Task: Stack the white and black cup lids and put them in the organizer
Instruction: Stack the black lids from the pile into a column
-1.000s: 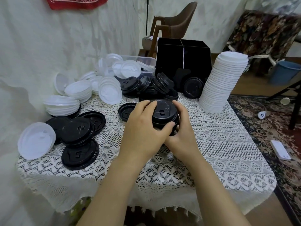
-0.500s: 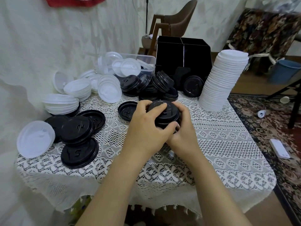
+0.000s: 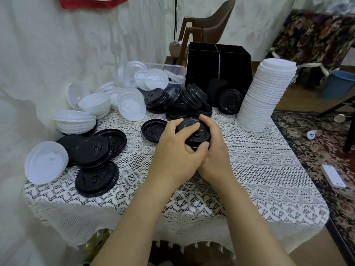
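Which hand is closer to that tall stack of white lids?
The right hand. It grips the black lids on the side toward the tall white stack; the left hand grips their other side, farther away.

Black lid stack (image 3: 201, 134): lid count indiscernible.

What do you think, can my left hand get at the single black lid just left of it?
Probably yes. The single black lid lies on the tablecloth right beside the left hand, with nothing on it or between them. It would first have to let go of the black lid stack.
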Motion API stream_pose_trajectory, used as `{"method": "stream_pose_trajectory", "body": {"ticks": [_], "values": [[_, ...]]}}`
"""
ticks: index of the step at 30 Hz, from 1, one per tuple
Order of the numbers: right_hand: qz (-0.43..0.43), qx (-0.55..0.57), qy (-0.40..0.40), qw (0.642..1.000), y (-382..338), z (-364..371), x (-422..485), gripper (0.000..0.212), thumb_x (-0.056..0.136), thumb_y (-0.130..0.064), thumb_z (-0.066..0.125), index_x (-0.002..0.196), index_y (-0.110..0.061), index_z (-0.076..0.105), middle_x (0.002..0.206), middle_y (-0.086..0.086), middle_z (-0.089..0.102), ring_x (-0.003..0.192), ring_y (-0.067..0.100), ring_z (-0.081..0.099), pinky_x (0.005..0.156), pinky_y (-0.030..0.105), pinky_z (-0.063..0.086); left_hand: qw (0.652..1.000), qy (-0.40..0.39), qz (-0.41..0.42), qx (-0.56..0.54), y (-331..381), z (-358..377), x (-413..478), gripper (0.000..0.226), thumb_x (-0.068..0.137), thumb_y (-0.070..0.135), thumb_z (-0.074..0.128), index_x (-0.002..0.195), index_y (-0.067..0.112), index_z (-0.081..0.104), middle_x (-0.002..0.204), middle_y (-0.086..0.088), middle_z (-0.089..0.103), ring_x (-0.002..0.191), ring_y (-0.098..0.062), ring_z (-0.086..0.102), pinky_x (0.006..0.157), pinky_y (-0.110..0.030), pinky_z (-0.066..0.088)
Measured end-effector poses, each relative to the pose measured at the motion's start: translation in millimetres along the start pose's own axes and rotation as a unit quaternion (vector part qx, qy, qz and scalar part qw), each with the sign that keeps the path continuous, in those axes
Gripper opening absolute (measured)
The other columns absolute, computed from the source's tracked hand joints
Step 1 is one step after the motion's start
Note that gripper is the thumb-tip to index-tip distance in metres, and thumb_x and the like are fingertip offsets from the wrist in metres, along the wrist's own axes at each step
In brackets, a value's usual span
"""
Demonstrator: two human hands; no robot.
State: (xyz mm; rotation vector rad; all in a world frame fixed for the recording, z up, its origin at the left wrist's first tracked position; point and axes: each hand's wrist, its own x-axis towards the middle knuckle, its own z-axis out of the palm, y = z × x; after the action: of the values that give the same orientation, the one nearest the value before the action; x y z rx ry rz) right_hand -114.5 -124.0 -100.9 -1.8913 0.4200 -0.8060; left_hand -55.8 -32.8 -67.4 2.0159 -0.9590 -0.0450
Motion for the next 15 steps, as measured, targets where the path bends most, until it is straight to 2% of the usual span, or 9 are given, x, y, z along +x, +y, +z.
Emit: {"method": "stream_pose_trajectory", "body": {"ticks": [2, 4, 5, 7, 9, 10, 12, 15], "values": [[0.002, -0.01, 0.011, 1.0, 1.4, 1.3, 0.1, 0.077, 0.072, -0.041, 0.07, 0.141, -0.025, 0.04, 0.135, -0.011, 0.048, 0.118, 0.0, 0.051, 0.094, 0.02, 0.047, 1.0, -0.004, 0.017, 0.02, -1.2, -1.3, -1.3, 0.053, 0.088, 0.045, 0.061, 0.138, 0.032, 0.05, 0.143, 0.011, 0.036, 0.132, -0.005, 0.034, 0.104, -0.02, 0.03], [0.001, -0.013, 0.022, 1.0, 2.1, 2.6, 0.2, 0.077, 0.071, -0.04, 0.073, 0.139, -0.026, 0.042, 0.131, -0.013, 0.049, 0.115, -0.002, 0.052, 0.093, 0.018, 0.046, 0.999, -0.012, 0.037, -0.001, -3.6, -4.6, -2.4, 0.056, 0.09, 0.053, 0.048, 0.141, 0.031, 0.045, 0.144, 0.011, 0.039, 0.131, -0.004, 0.037, 0.106, -0.024, 0.034], [0.001, -0.015, 0.027, 1.0, 1.9, 3.3, 0.3, 0.077, 0.07, -0.04, 0.075, 0.138, -0.026, 0.042, 0.129, -0.014, 0.05, 0.114, -0.003, 0.052, 0.092, 0.016, 0.045, 0.999, 0.0, 0.032, -0.041, -5.0, -8.0, -2.2, 0.056, 0.091, 0.052, 0.041, 0.142, 0.03, 0.043, 0.143, 0.01, 0.043, 0.13, -0.002, 0.039, 0.106, -0.026, 0.035], [0.004, -0.016, 0.031, 0.999, 1.6, 4.0, 0.1, 0.077, 0.068, -0.041, 0.078, 0.136, -0.027, 0.043, 0.126, -0.014, 0.051, 0.114, -0.004, 0.051, 0.093, 0.012, 0.043, 0.993, 0.073, 0.005, -0.094, -13.7, -16.2, 2.2, 0.051, 0.095, 0.04, 0.036, 0.142, 0.024, 0.044, 0.14, 0.007, 0.05, 0.127, -0.001, 0.043, 0.106, -0.022, 0.034], [0.007, -0.014, 0.028, 0.999, 1.1, 4.4, -0.4, 0.078, 0.069, -0.041, 0.079, 0.136, -0.027, 0.042, 0.126, -0.015, 0.051, 0.115, -0.006, 0.05, 0.094, 0.007, 0.04, 0.992, 0.122, -0.011, -0.011, -29.0, -23.3, 9.9, 0.043, 0.098, 0.02, 0.041, 0.14, 0.014, 0.047, 0.139, 0.001, 0.052, 0.125, -0.004, 0.043, 0.104, -0.014, 0.029], [0.008, -0.013, 0.028, 0.999, 1.1, 4.5, -0.5, 0.078, 0.069, -0.041, 0.079, 0.136, -0.027, 0.042, 0.126, -0.014, 0.051, 0.115, -0.007, 0.05, 0.094, 0.006, 0.039, 0.992, 0.111, -0.015, 0.054, -38.5, -24.5, 13.4, 0.042, 0.097, 0.011, 0.044, 0.139, 0.01, 0.048, 0.138, -0.003, 0.052, 0.126, -0.011, 0.044, 0.103, -0.017, 0.028], [0.01, -0.011, 0.029, 0.999, 1.6, 4.0, -0.5, 0.078, 0.069, -0.043, 0.077, 0.136, -0.028, 0.042, 0.126, -0.013, 0.051, 0.115, -0.005, 0.05, 0.094, 0.007, 0.04, 0.987, 0.046, -0.016, 0.155, -55.0, -21.8, 17.2, 0.044, 0.092, 0.004, 0.048, 0.136, 0.008, 0.051, 0.134, -0.008, 0.055, 0.123, -0.027, 0.049, 0.103, -0.032, 0.035], [0.014, -0.009, 0.026, 1.0, 1.4, 3.9, -0.4, 0.078, 0.068, -0.043, 0.077, 0.136, -0.029, 0.042, 0.127, -0.012, 0.052, 0.116, -0.002, 0.051, 0.096, 0.012, 0.042, 0.975, -0.024, -0.036, 0.22, -64.6, -15.1, 17.6, 0.041, 0.092, 0.008, 0.054, 0.132, 0.012, 0.057, 0.124, -0.009, 0.06, 0.114, -0.032, 0.054, 0.1, -0.041, 0.041]]}}
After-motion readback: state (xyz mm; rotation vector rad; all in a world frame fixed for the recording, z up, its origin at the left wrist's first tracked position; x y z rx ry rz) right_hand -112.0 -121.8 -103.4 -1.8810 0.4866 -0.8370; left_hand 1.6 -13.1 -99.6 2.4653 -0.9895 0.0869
